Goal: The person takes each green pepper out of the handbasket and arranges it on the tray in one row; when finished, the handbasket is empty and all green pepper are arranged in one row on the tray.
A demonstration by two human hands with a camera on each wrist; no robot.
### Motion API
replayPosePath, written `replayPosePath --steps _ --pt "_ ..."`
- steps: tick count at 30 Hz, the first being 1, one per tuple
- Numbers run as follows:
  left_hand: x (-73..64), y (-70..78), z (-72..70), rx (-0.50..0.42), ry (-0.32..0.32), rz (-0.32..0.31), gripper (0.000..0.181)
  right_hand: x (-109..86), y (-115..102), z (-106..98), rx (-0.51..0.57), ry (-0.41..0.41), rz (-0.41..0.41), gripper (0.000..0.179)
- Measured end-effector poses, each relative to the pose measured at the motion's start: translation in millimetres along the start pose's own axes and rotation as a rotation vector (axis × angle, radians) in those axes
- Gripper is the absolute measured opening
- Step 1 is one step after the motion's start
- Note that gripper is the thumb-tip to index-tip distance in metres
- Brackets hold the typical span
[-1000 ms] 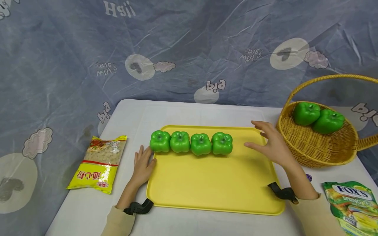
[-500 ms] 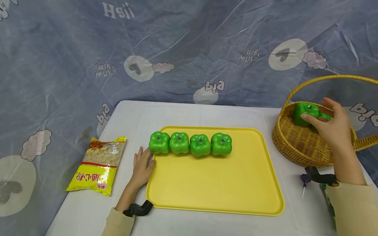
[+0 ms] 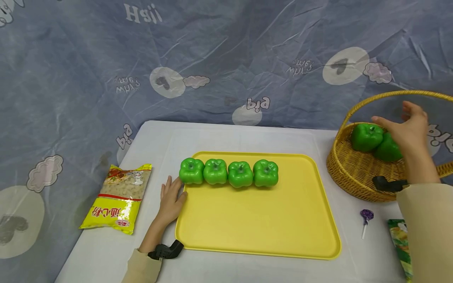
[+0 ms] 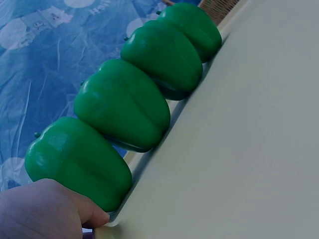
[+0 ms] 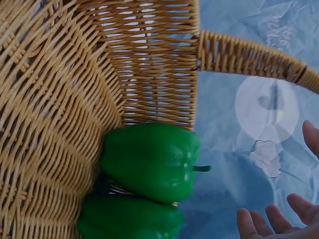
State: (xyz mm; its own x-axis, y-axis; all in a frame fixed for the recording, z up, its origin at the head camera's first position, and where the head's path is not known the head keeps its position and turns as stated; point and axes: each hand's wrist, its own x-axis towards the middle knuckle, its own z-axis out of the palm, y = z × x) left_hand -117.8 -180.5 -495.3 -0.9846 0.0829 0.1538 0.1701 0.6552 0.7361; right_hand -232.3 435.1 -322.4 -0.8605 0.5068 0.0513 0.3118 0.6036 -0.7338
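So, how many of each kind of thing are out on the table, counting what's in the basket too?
Green peppers: 6 (4 in a row, 2 in the basket)
Yellow tray: 1
Basket: 1
Food packets: 2 (one yellow, one green and partly hidden)
Purple lollipop: 1
Total: 11

- Yellow bag (image 3: pixel 118 200) lay on white table (image 3: pixel 247 271), 8 o'clock from head view's centre.
- Purple lollipop (image 3: pixel 367 214) lay at 4, stick towards 6.
- Green packet (image 3: pixel 401 243), partly hidden, lay near it.
- Printed backdrop (image 3: pixel 212 47) hung at 12.
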Motion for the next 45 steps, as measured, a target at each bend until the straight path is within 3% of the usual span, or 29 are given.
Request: replayPosePath --steps 12,29,45 --pt "2.0 0.6 -0.7 -0.001 -0.020 -0.013 0.055 21.9 19.1 16.5 -0.002 -0.120 -0.002 0.101" --pt "0.0 -0.1 -1.5 -0.007 -0.020 -0.021 0.056 27.2 31.6 24.8 -0.045 -0.198 -0.039 0.098" --pt "-0.5 2.6 -2.9 -0.010 -0.031 -0.040 0.056 28.5 37.7 28.6 -0.158 -0.258 -0.073 0.093"
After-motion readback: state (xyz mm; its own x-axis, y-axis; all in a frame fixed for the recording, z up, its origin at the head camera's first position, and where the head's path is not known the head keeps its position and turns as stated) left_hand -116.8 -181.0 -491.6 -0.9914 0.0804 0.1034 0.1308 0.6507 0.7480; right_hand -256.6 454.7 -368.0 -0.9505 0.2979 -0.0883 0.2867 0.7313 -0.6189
